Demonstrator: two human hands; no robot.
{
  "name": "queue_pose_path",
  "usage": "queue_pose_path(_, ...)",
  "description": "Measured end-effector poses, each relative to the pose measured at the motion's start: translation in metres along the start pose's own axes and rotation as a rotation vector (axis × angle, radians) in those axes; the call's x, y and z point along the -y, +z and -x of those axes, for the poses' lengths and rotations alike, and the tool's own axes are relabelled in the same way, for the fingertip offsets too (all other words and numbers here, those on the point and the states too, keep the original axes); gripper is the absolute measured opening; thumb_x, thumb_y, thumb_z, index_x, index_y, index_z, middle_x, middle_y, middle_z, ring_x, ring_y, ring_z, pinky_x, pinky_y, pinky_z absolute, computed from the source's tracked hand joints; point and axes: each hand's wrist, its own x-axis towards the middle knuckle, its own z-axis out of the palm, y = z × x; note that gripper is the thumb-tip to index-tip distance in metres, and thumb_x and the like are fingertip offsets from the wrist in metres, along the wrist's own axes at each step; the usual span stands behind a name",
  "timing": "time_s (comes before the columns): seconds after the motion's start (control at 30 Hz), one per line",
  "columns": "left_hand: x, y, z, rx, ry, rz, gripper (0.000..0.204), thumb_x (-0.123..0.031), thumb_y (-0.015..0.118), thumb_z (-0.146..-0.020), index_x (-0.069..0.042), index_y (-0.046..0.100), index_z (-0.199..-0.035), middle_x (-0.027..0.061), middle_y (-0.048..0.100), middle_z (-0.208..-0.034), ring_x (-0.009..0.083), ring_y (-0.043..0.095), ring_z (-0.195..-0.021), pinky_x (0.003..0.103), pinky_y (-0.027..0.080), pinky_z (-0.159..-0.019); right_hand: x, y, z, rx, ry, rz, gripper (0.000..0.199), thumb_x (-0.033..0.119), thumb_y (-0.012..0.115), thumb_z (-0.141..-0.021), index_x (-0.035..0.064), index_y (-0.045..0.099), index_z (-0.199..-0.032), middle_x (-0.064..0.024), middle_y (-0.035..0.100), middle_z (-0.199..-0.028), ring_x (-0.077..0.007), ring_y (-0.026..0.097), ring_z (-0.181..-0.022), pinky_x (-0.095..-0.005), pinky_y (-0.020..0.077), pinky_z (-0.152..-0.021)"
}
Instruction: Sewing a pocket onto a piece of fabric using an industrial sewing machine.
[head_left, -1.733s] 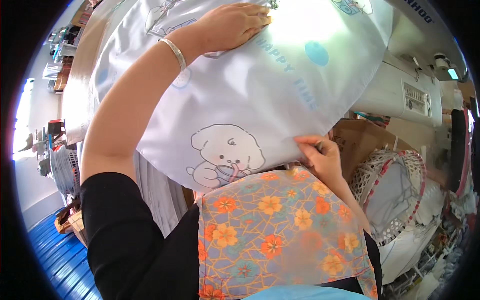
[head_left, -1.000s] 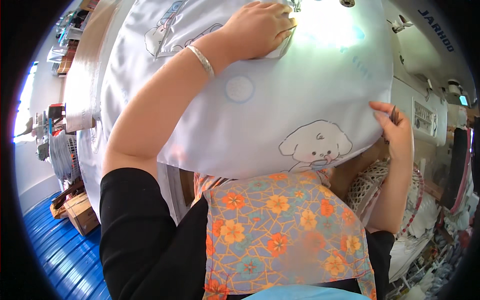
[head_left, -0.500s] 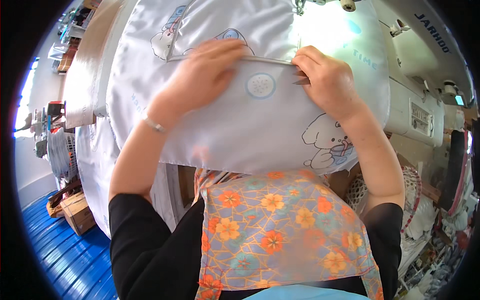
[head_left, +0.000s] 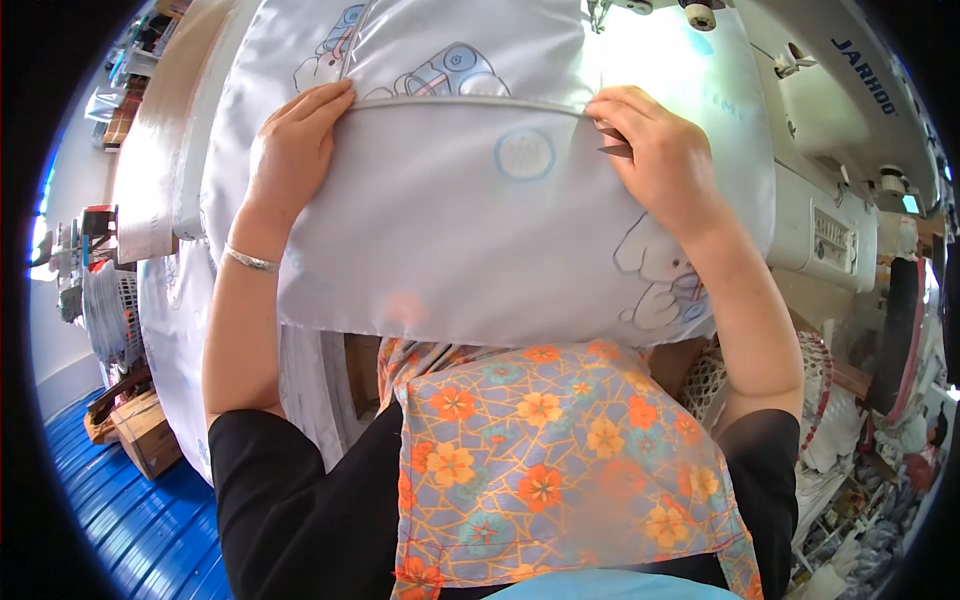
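White printed fabric (head_left: 430,230) with cartoon animals lies spread in front of me. A folded edge (head_left: 470,103) runs across it from side to side. At its left end my left hand (head_left: 290,150) is closed, fingertips pinching the fold. My right hand (head_left: 665,155) pinches the right end, just below the lit sewing area. Two dark pointed blades (head_left: 617,145), which look like thread snips, stick out from under the right fingers; their handles are hidden in the palm. Between the hands the fold is stretched fairly straight.
A white sewing machine (head_left: 825,130) stands at the right, its presser foot area (head_left: 600,14) at the top. A patterned apron (head_left: 560,450) covers my lap. To the left are a cardboard box (head_left: 150,430) and a white basket (head_left: 128,310); a mesh basket (head_left: 705,385) sits lower right.
My left hand has moved left from the middle of the fold to its left end and now pinches there. The fold has shifted slightly upward; my right hand stays at the right end.
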Motion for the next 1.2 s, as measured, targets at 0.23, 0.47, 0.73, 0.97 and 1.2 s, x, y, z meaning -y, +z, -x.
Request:
queue_pose_path(0.23,0.015,0.011,-0.021,-0.004,-0.001,0.012,0.029,0.004,0.056,-0.083,-0.005,0.069,-0.107,0.0058,0.068,-0.114,0.0247,0.063,-0.105,0.033,0.053,-0.09,-0.017,-0.001,-0.02,0.056,-0.01,0.022,0.029,-0.003,0.065,-0.076,0.008,0.065,-0.103,-0.0018,0.066,-0.107,-0.0236,0.067,-0.081,-0.0302,0.0539,-0.069)
queue_pose_path(0.47,0.03,0.02,-0.042,-0.027,0.032,0.021,0.028,0.003,0.056,-0.084,-0.005,0.069,-0.107,0.0053,0.068,-0.114,0.0239,0.064,-0.104,0.032,0.053,-0.091,-0.038,0.003,-0.035,0.041,-0.047,0.092,0.03,-0.002,0.065,-0.077,0.0087,0.065,-0.105,0.0,0.066,-0.109,-0.0236,0.066,-0.079,-0.0308,0.0537,-0.068)
queue_pose_path(0.73,0.032,0.034,-0.059,-0.034,0.054,0.05,0.03,0.003,0.055,-0.082,-0.006,0.069,-0.107,0.0053,0.068,-0.115,0.0251,0.064,-0.103,0.033,0.052,-0.09,-0.056,0.0,-0.029,0.062,0.001,0.217,0.033,-0.003,0.065,-0.075,0.0087,0.063,-0.105,0.0008,0.063,-0.108,-0.0215,0.065,-0.07,-0.0314,0.0519,-0.061)
queue_pose_path(0.97,0.04,0.042,-0.065,-0.069,0.008,0.04,0.024,-0.005,0.055,-0.088,-0.007,0.069,-0.108,0.0049,0.067,-0.116,0.0263,0.064,-0.103,0.034,0.052,-0.089,-0.056,-0.01,-0.023,0.004,0.038,0.122,0.03,-0.005,0.06,-0.076,0.0058,0.063,-0.105,-0.0033,0.063,-0.107,-0.0237,0.064,-0.073,-0.0311,0.0509,-0.065)
queue_pose_path(1.2,0.066,0.036,-0.027,-0.018,-0.305,0.182,0.027,-0.019,0.056,-0.09,-0.005,0.066,-0.11,0.0109,0.065,-0.119,0.0323,0.062,-0.105,0.038,0.05,-0.089,-0.05,-0.023,0.009,-0.07,-0.079,-0.069,0.032,-0.007,0.055,-0.083,0.0021,0.062,-0.113,-0.0141,0.064,-0.104,-0.0267,0.064,-0.084,-0.0307,0.0505,-0.076)
